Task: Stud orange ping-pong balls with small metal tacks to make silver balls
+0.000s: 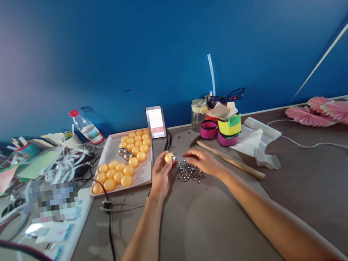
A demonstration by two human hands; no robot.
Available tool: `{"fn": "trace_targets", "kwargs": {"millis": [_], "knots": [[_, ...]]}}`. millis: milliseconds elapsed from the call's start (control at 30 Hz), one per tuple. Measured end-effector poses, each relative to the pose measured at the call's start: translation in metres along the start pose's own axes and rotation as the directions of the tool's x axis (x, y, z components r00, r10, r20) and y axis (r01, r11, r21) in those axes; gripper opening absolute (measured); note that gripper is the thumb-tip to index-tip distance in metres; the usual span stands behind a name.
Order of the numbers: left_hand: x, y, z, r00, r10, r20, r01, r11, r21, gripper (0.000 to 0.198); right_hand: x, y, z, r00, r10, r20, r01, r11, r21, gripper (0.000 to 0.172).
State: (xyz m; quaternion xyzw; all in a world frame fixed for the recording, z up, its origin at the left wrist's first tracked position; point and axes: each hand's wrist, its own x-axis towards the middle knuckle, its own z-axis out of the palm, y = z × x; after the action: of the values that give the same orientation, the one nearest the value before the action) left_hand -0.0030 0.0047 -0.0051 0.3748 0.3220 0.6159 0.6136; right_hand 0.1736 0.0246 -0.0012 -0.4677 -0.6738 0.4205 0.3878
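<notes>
As the left hand (pixel 162 170) clamped its fingers around a smooth yellow ball (pixel 167 158) with a shiny silver piece (pixel 173 158) at its side, probably to steady it above the counter (pixel 204 226), the right hand (pixel 206 163) hung bent by loose metallic pieces (pixel 190 173), seemingly heaped for easy reach; whether its fingers pinched one, I couldn't tell. Stretching farther back, a pale tray (pixel 146 169) held glossy round balls (pixel 126 180), its rim likely stopping them rolling.

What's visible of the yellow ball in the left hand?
The yellow ball is pale, smooth and plastic-looking. A shiny silver piece shows at its right side; whether attached, I can't tell. The left hand holds it left of the small metal pieces; the right hand is apart from it.
</notes>
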Motion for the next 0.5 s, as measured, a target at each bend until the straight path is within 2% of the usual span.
{"fn": "trace_targets", "kwargs": {"millis": [33,100,200,400,500], "knots": [[0.001,0.001,-0.001,1.0,-0.007,0.003,0.007,0.999,-0.035,0.036,-0.001,0.001,-0.001,0.999,-0.03,0.02,0.033,0.986,-0.162,0.025],[0.002,0.002,-0.002,1.0,-0.014,0.011,0.015,0.998,-0.067,0.036,-0.003,0.002,-0.001,0.995,-0.071,0.072,0.095,0.893,-0.44,0.025],[0.002,0.002,-0.001,1.0,-0.012,0.015,0.013,0.997,-0.07,0.036,-0.005,0.002,0.005,0.986,-0.066,0.151,0.15,0.736,-0.66,0.021],[0.0,0.002,0.001,0.999,-0.035,0.01,0.035,0.998,-0.06,0.034,-0.005,-0.001,0.016,0.982,-0.07,0.174,0.175,0.675,-0.716,0.014],[-0.001,0.004,0.002,0.999,-0.042,0.011,0.043,0.997,-0.07,0.034,-0.005,-0.002,0.015,0.988,-0.103,0.117,0.154,0.752,-0.641,0.015]]}}
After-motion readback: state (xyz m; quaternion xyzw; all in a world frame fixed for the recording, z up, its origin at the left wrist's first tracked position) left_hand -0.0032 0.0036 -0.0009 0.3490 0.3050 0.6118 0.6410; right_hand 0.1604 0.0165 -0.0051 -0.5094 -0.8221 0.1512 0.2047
